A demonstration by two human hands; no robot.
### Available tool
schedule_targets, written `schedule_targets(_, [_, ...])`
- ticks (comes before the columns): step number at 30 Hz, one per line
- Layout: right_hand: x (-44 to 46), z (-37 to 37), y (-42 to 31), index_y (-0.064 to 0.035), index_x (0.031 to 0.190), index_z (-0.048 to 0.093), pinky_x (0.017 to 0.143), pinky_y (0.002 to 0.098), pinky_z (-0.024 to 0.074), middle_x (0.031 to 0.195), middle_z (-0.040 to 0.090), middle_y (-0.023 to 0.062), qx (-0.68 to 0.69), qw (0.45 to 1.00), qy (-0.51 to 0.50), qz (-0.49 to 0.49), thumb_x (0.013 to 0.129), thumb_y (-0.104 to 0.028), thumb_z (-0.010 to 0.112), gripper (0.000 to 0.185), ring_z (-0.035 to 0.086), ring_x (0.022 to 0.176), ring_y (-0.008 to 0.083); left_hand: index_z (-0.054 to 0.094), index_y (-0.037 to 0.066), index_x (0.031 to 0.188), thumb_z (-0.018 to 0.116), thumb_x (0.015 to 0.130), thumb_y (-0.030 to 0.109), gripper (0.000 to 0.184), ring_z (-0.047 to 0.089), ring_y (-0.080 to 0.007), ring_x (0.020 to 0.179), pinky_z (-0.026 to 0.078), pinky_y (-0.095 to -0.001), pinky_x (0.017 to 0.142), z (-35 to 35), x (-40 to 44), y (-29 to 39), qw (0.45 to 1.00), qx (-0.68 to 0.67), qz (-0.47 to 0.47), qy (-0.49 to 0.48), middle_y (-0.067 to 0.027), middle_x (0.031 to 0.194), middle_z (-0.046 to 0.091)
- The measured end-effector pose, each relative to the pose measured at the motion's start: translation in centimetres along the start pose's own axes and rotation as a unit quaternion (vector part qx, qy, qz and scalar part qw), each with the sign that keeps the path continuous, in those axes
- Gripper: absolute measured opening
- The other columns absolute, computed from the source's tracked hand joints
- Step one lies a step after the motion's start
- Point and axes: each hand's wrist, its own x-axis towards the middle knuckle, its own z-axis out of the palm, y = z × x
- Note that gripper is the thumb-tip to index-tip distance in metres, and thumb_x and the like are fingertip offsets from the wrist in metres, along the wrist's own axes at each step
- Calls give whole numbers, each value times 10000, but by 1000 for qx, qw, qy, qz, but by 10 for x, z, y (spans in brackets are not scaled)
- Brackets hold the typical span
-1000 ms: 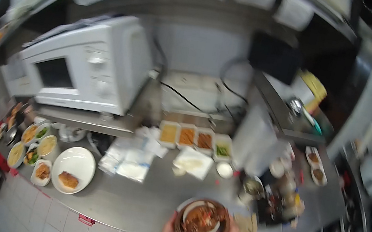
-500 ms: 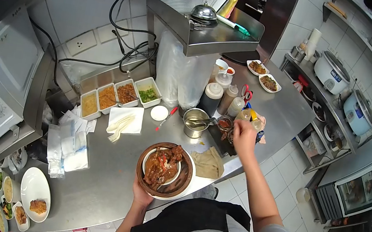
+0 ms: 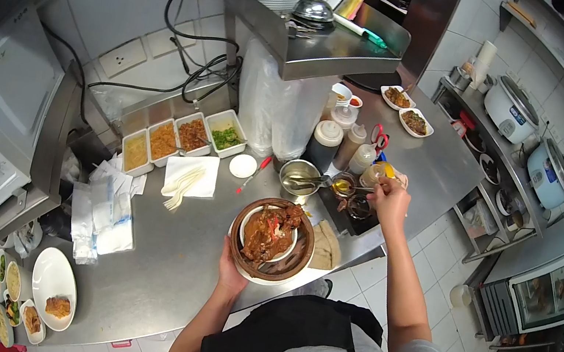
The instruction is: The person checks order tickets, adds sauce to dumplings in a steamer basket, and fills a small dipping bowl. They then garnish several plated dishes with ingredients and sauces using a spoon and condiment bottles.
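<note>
My left hand [image 3: 231, 266] grips the near-left side of a round brown steamer basket [image 3: 302, 258], with a white plate [image 3: 257, 278] under it. Inside the basket sits a white bowl [image 3: 292, 251] of brown saucy meat [image 3: 264, 236] with red bits on top. My right hand [image 3: 391, 203] is closed over the jars at the right, its fingers pinched on a thin-handled spoon [image 3: 365, 189]. The spoon reaches left toward a small glass jar [image 3: 342, 185] with yellow liquid; its tip is hard to make out. Another jar [image 3: 360, 205] of dark contents stands just below.
A metal pot [image 3: 297, 186] with utensils stands behind the basket, and a folded tan cloth [image 3: 326, 247] lies right of it. Sauce bottles [image 3: 325, 141] crowd under the steel shelf [image 3: 347, 56]. Trays of toppings [image 3: 193, 137] line the wall. A white oval dish [image 3: 52, 279] is at far left.
My right hand has moved slightly right and up, and the spoon handle now shows at the jars. My left hand and the basket have shifted right and up, covering part of the cloth.
</note>
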Motion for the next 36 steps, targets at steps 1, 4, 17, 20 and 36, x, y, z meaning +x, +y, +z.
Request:
schedule_targets(1, [2,-3,3,68,915,610,493,258,518,672,647,101,40,998,9,43,808,8,578,127,659,567,148,366,81,1349,273,962,469,556,387,-289,1265,298,-442,1064,2,3,-1,1000,-1,-2,-8,-119,1388,390])
schedule_targets(4, [4,-10,5,70,891,590,470,229,519,695,640,88,102,989,24,106,815,21,573,92,658,575,150,366,83,1350,278,960,474,559,384,-292,1268,294,-444,1066,6,8,-5,1000,-3,-10,-20,-120,1387,392])
schedule_targets(17, [-51,6,-79,18,880,576,519,217,513,705,623,52,283,941,-169,79,841,10,584,40,653,604,140,384,77,1339,274,953,494,579,394,-293,1260,310,-439,1059,9,20,-12,1000,-17,-8,-1,-129,1366,417])
schedule_targets(20, [-74,5,-98,47,862,584,543,220,514,714,631,57,233,953,-191,-14,843,9,591,44,664,637,140,384,76,1338,274,953,495,580,398,-293,1257,311,-440,1058,12,18,-8,1000,-17,-4,-1,-128,1363,421])
schedule_targets(36, [-52,-21,-55,39,864,572,560,239,530,713,632,73,370,920,-76,107,842,-9,591,56,648,617,147,386,91,1336,277,962,464,540,401,-288,1254,307,-449,1058,9,20,-14,999,-44,10,-22,-112,1372,412])
